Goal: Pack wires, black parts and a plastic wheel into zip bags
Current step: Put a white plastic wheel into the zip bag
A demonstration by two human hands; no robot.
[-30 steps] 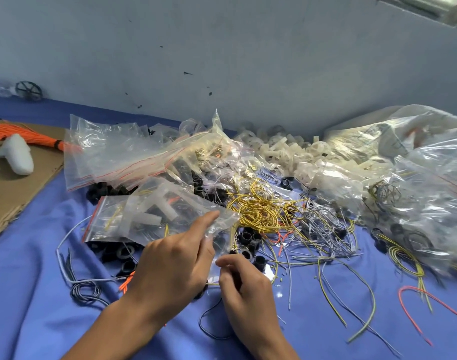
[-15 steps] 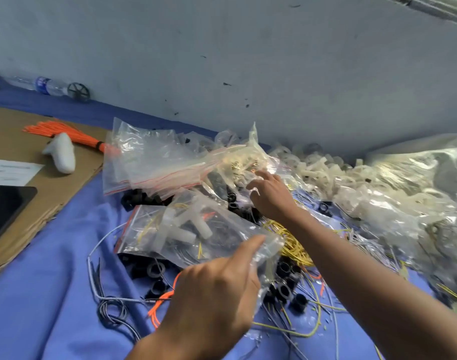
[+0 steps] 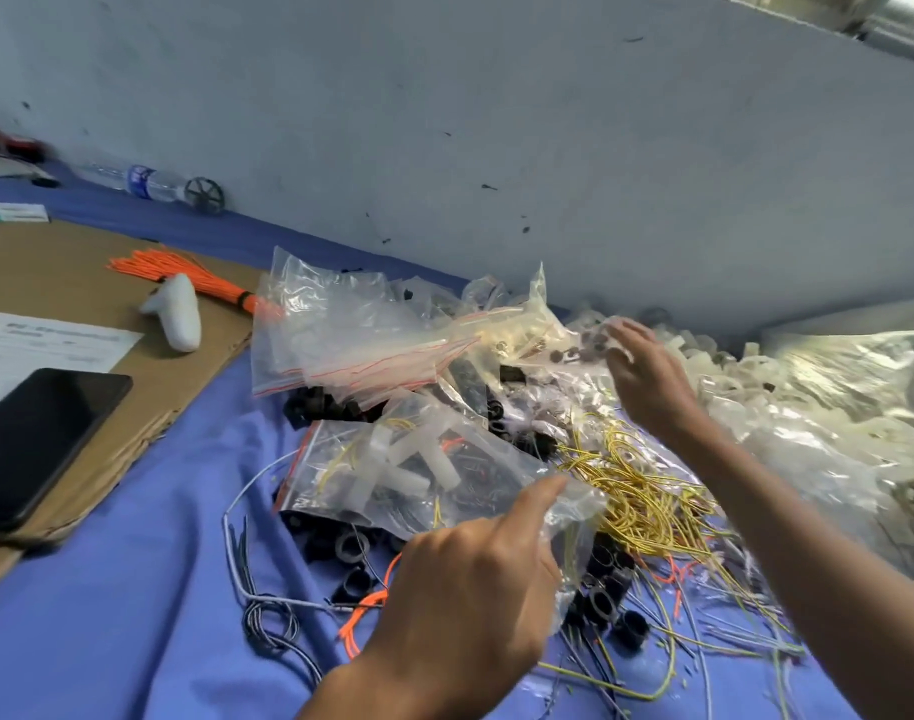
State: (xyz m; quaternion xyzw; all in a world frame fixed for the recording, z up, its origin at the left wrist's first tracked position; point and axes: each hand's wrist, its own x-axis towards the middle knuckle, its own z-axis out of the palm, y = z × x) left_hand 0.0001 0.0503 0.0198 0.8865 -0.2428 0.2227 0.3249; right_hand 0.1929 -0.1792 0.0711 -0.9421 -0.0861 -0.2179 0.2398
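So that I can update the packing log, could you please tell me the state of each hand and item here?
left hand, gripping one end of the filled zip bag.
right hand, open, stretched over the far pile.
filled zip bag, holds white parts and wires.
phone, screen dark.
water bottle, lying on its side.

A phone (image 3: 39, 439) lies on cardboard (image 3: 54, 272) left of the zip bags (image 3: 350, 345), with wires (image 3: 642, 491) to their right.
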